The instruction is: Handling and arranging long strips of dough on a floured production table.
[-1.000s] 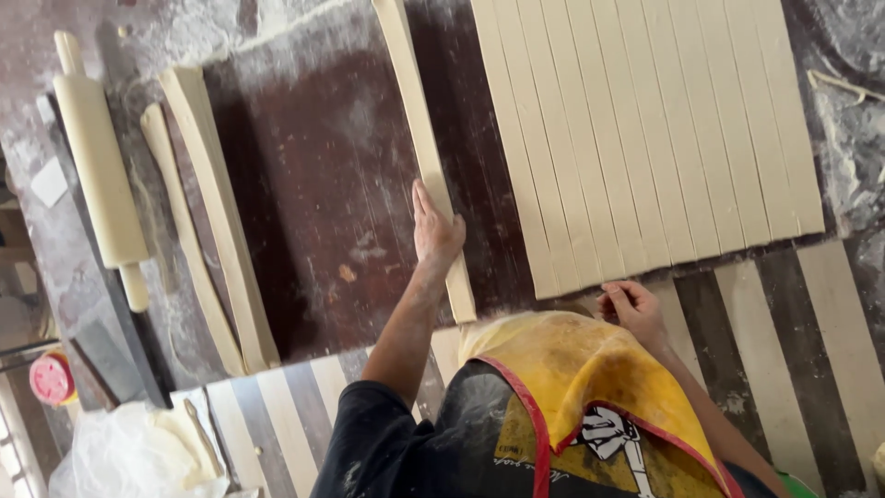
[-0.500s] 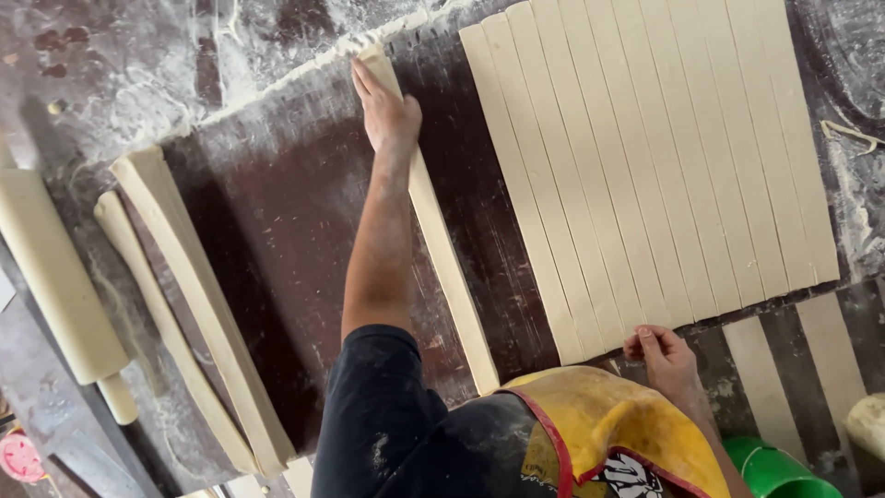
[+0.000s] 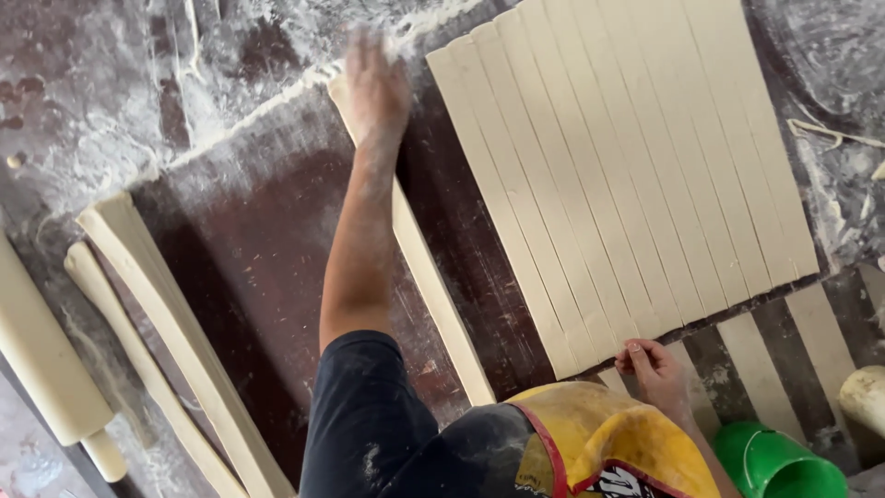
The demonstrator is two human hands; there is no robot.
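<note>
At the lower edge of the frame we see our yellow apron [image 3: 599, 443], and just right of it a green bucket [image 3: 779, 461] whose inside we cannot make out. Just above the apron our right hand [image 3: 650, 364] curls its fingers on the near end of the cut dough sheet [image 3: 627, 175], pinching the bottom of a strip; the grip looks closed on dough, though the fingertips are partly hidden. Left of the sheet one long dough strip [image 3: 433, 286] lies apart on the dark worktop [image 3: 258, 240], running from lower centre up to upper centre. Our left hand [image 3: 373, 88], blurred, lies flat and open on the strip's far end, fingers spread, pressing rather than clamping. We judge the strip soft, limp and light, apt to stretch or tear if lifted by one end; holding both ends or rolling it under the palms would suit it. Further left lie folded dough strips [image 3: 175, 332] and a wooden rolling pin [image 3: 46, 369]. Flour [image 3: 120, 111] dusts the upper left.
</note>
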